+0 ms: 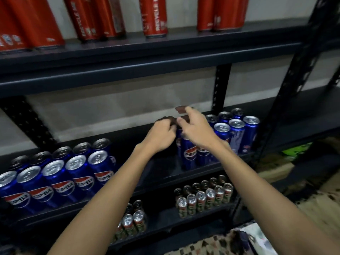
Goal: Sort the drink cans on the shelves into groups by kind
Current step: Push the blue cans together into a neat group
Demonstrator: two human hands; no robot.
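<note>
Head view: you had both hands raised to the middle shelf (pixel 161 173). Your left hand (pixel 161 135) was curled loosely, fingers bent inward; I could not tell whether it gripped anything. Your right hand (pixel 197 130) rested over the tops of two blue Pepsi cans (pixel 189 155) standing upright at the shelf's front edge; a firm grasp could not be confirmed. Just right of them stood a cluster of blue cans (pixel 237 133). A double row of blue cans (pixel 60 177) sat at the left, well apart. Red cans (pixel 155 17) lined the top shelf. Small green-patterned cans (pixel 204 199) occupied the lower shelf.
</note>
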